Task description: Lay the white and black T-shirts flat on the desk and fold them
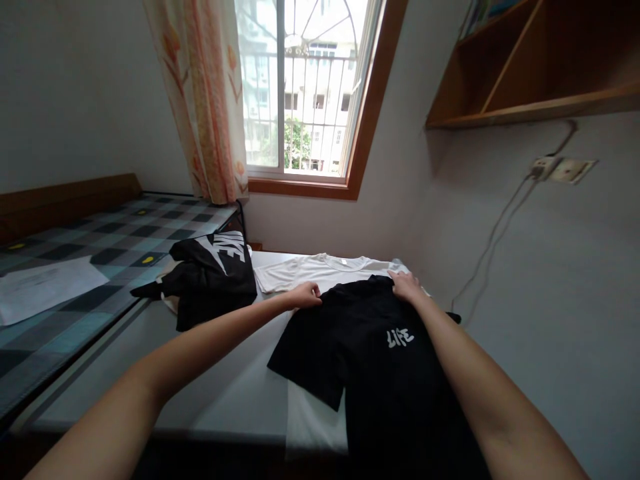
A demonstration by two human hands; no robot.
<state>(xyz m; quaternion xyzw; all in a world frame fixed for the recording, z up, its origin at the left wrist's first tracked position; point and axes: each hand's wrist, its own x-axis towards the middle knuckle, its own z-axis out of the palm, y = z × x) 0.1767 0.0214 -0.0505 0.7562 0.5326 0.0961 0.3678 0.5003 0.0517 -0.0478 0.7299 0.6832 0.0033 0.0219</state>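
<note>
The left hand (306, 295) and right hand (407, 287) have their fingers closed on the black shirt (367, 347) near its shoulders. It spreads down from them, partly over a white shirt (317, 271). Its dark bottom is cut off.

The black T-shirt (370, 373) is matt cloth; the white shirt (285, 275) beneath is thin, smooth cloth. The surface (230, 387) is smooth. Left: matt paper sheet (50, 287), cloth bed cover (120, 233). Far: cloth curtain (210, 100), wooden window frame (367, 100). Right: wooden shelf (525, 115).
</note>
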